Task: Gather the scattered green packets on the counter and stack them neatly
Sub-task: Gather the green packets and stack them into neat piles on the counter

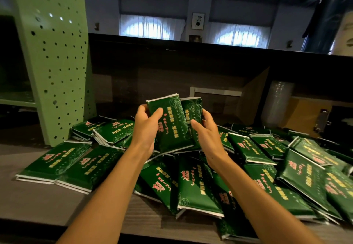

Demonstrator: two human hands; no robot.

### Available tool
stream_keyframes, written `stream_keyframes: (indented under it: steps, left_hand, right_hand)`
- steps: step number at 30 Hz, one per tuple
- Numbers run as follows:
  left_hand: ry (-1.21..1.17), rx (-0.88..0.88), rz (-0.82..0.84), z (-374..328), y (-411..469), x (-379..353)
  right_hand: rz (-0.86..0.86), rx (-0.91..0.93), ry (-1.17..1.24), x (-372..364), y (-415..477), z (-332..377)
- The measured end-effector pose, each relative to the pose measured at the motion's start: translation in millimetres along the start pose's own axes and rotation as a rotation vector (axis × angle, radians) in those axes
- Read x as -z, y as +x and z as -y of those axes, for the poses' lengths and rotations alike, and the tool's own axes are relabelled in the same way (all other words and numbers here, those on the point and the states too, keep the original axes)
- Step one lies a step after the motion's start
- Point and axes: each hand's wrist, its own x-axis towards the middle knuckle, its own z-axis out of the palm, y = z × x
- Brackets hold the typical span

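Counter under loose packets; left hand, right hand grip raised packets between them (overlapping).

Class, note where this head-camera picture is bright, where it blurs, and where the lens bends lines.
Head view: curtained windows glow overexposed; the counter is dim; the held packets are sharp; right-edge packets smear with glare; the perforated green column leans from wide-angle distortion.

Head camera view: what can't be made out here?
Head view, count of held packets: left hand and right hand cover their edges.
Head view, pile: lower packets buried under upper ones.
Head view, right-edge packets: blurred, cut off by the frame.
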Motion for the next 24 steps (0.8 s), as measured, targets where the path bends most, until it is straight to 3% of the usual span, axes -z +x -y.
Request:
stream_keyframes:
  steps: [7, 11, 16, 20, 24]
  left_hand:
    - [0.056, -0.031, 0.045, 9, -5, -11]
    - [-0.011, 0.025, 0.122, 4, -4, -7]
    - [0.59, -0.015, -0.006, 4, 5, 9]
    - [0.873, 0.132, 0.325, 5, -7, 2]
    - [1.025, 0.188, 0.621, 6, -17, -3]
  right_hand:
    - [0.195, -0.056, 0.072, -2, -9, 7]
    - [0.145, -0.025, 0.013, -3, -6, 0]
    - [-0.095, -0.058, 0.092, 8, 3, 2]
    - [-0.252, -0.104, 0.17, 18, 8, 1]
    - [-0.294, -0.123, 0.171, 19, 11, -2]
